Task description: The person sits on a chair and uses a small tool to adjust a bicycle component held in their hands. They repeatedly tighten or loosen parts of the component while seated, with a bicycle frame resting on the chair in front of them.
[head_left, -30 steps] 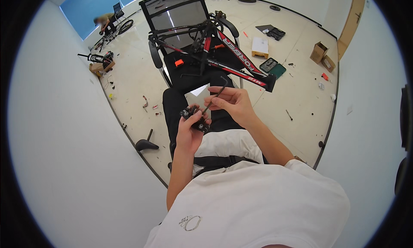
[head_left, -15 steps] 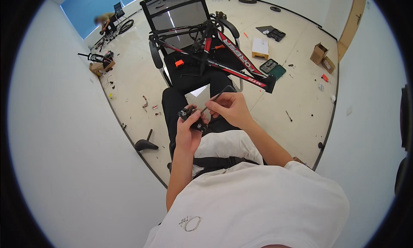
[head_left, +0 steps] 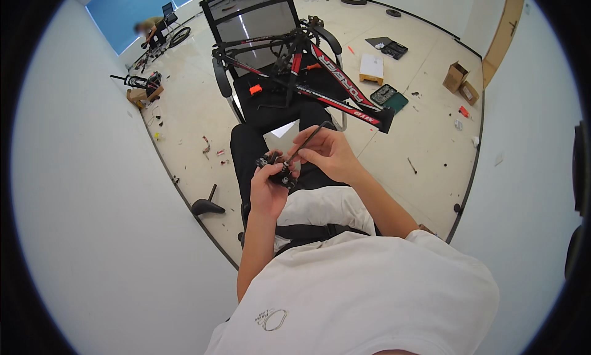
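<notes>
My left hand [head_left: 268,193] is closed round a black metal bicycle part [head_left: 286,179] with silver bolts, held above my lap. Fingers and thumb cover much of it, so its exact kind is unclear. My right hand [head_left: 335,160] pinches a dark L-shaped hex key [head_left: 313,138] between thumb and fingers. The key's long arm slants down to the part, and its bent end sticks up past my fingers. Whether the tip sits in a bolt is too small to tell. Beyond my knees, a black and red bicycle frame [head_left: 340,78] rests across a black office chair [head_left: 268,116].
An orange-red object [head_left: 255,90] lies on the chair seat. To the right stand a green tool case [head_left: 397,101], a white-topped box [head_left: 372,65] and cardboard boxes [head_left: 455,76]. A bicycle saddle [head_left: 208,207] lies left. Far left, another person [head_left: 149,28] bends over parts.
The hex key has turned in my right fingers, its bent end now pointing differently. My left thumb has shifted slightly on the black part, baring a silver bolt near the key.
</notes>
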The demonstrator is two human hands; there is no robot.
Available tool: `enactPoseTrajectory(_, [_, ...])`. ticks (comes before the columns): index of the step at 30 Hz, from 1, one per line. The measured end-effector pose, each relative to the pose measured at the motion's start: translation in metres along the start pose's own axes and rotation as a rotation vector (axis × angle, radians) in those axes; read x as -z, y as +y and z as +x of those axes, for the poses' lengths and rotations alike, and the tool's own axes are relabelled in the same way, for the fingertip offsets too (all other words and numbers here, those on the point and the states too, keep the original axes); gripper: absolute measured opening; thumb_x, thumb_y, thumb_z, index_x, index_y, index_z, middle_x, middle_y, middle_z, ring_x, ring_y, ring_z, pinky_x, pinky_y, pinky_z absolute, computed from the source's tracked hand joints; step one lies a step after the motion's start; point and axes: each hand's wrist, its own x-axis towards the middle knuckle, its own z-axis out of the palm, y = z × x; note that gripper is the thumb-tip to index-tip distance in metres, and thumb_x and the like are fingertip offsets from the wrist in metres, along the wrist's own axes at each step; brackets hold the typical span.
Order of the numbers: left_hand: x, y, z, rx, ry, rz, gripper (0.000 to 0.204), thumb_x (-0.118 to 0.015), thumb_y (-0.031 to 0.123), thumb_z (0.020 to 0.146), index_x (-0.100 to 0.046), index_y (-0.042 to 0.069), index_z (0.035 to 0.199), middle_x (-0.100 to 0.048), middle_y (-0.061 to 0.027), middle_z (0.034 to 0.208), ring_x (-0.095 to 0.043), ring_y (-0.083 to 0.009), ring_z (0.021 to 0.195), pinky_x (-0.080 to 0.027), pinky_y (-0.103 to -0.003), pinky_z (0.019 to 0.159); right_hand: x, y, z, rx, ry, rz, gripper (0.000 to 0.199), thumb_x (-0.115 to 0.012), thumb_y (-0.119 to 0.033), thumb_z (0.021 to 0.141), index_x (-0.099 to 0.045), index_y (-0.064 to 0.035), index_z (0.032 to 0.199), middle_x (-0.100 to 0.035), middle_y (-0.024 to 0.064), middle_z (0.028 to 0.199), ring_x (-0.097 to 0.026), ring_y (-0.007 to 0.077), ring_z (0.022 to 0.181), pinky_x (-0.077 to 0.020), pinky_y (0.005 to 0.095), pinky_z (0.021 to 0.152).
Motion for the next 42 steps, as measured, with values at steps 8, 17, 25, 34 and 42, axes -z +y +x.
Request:
enactPoseTrajectory(8, [0.002,-0.003,0.0,0.006,0.002,0.026,0.029,-0.057,0.001,0.079,-0.052,0.002,0.107,-0.057,-0.012,0.094,-0.057,-0.0229,0.087,-0.049,-0.038,0.074,0.002,0.002,-0.002,-0.042,0.028,-0.155,0.01,-0.063,-0.001,0.087,-0.058,0.0034,0.095,-0.069,0.0106,0.085,-0.069,0.0148,0.078,-0.0552,0.028,0.073])
enactPoseTrajectory(17, [-0.002,-0.004,-0.002,0.003,0.023,0.06,0.028,-0.058,0.0,0.079,-0.051,0.002,0.106,-0.058,-0.0111,0.093,-0.057,-0.0219,0.087,-0.048,-0.037,0.074,-0.001,0.005,-0.003,-0.001,0.057,-0.159,0.012,-0.066,-0.004,0.088,-0.055,-0.0007,0.088,-0.069,0.0079,0.086,-0.067,0.0122,0.08,-0.0554,0.0268,0.073])
enactPoseTrajectory(25, [0.0,-0.003,0.001,0.01,-0.008,0.029,0.028,-0.059,-0.002,0.079,-0.051,0.004,0.105,-0.059,-0.0091,0.093,-0.056,-0.0204,0.086,-0.047,-0.037,0.073,0.003,0.002,0.0,0.026,-0.005,-0.043,0.023,-0.061,0.004,0.088,-0.059,0.0047,0.111,-0.07,0.0152,0.098,-0.068,0.0169,0.091,-0.0545,0.0282,0.08])
enactPoseTrajectory(34, [0.001,-0.007,0.002,-0.01,-0.019,0.053,0.029,-0.063,-0.001,0.081,-0.051,0.002,0.107,-0.059,-0.0086,0.092,-0.056,-0.0191,0.085,-0.047,-0.036,0.073,-0.011,0.006,-0.004,0.065,0.115,-0.274,0.021,-0.054,-0.015,0.096,-0.062,0.0023,0.105,-0.069,0.0084,0.087,-0.064,0.0127,0.079,-0.0507,0.0266,0.073])
enactPoseTrajectory(42, [0.004,-0.006,0.001,-0.043,0.008,0.072,0.029,-0.063,-0.002,0.08,-0.052,0.003,0.106,-0.059,-0.0095,0.092,-0.057,-0.0199,0.084,-0.048,-0.037,0.073,0.001,0.009,-0.002,-0.095,0.059,-0.408,0.027,-0.061,-0.022,0.093,-0.061,0.0027,0.083,-0.06,0.0035,0.066,-0.053,0.0064,0.058,-0.0434,0.0232,0.055])
